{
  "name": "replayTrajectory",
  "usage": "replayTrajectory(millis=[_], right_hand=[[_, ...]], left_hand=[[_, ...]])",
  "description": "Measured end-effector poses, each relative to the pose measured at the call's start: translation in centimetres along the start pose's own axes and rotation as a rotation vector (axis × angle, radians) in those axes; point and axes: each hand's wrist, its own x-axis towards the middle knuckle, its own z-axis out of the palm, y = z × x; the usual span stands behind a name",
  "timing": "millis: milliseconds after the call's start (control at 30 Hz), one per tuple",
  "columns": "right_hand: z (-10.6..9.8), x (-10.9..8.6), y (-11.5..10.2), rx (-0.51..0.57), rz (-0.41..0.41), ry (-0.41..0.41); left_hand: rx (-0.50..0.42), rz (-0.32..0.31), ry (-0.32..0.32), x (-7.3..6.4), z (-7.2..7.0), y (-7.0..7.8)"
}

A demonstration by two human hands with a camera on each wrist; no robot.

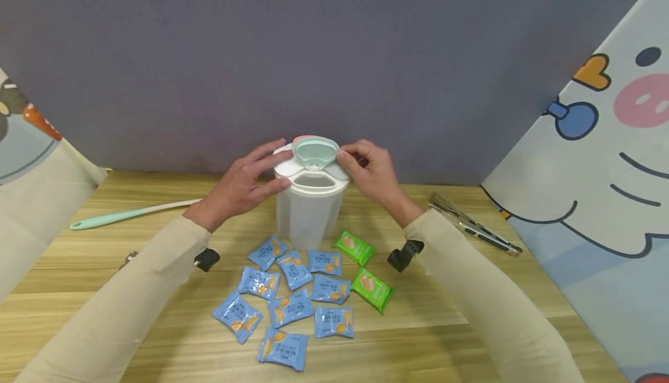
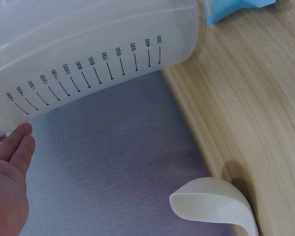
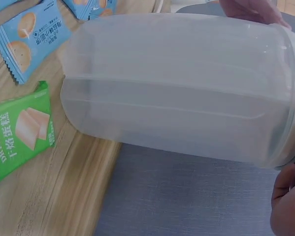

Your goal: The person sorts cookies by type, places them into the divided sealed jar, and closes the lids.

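A tall translucent storage container (image 1: 309, 212) with a white lid (image 1: 284, 168) stands upright near the back of the table. Volume marks run down its side in the left wrist view. On the lid, a mint-green flap (image 1: 316, 152) is tilted up, with a bit of a pink flap (image 1: 302, 138) behind it. My left hand (image 1: 250, 177) rests its extended fingers and thumb on the lid's left side. With curled fingers, my right hand (image 1: 372, 168) pinches the right edge of the green flap between thumb and index finger.
Several blue biscuit packets (image 1: 291, 307) and two green cake packets (image 1: 372, 290) lie in front of the container. A ladle with a mint handle (image 1: 112, 219) lies at left, metal tongs (image 1: 473, 225) at right. A grey panel (image 1: 334, 52) stands behind the table.
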Motion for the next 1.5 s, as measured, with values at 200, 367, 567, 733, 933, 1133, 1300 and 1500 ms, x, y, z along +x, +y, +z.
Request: replayTrajectory(millis=[200,367,567,733,933,1133,1300,1500], right_hand=[[-0.08,-0.2,0.51,0.028,-0.022,-0.01],[-0.14,-0.29,0.7,0.022,-0.045,-0.018],[-0.2,-0.35,0.67,0.019,-0.057,-0.025],[-0.16,-0.35,0.72,0.023,-0.073,-0.023],[-0.17,-0.4,0.71,0.02,-0.086,-0.022],[-0.17,-0.44,0.65,0.017,-0.093,-0.019],[-0.19,-0.47,0.71,0.014,-0.095,-0.019],[-0.28,-0.62,0.72,0.011,-0.096,-0.017]], left_hand=[[-0.003,-0.01,-0.01,-0.01,-0.01,0.02],[-0.001,-0.004,-0.008,-0.01,0.07,-0.12],[0.0,-0.005,-0.009,0.0,0.04,-0.07],[-0.001,-0.004,-0.006,-0.03,0.03,-0.04],[-0.005,0.0,-0.006,-0.04,-0.04,0.09],[-0.001,-0.001,-0.004,-0.06,0.0,0.05],[-0.002,-0.005,-0.007,0.01,-0.02,0.09],[-0.003,-0.011,-0.015,0.04,0.05,0.21]])
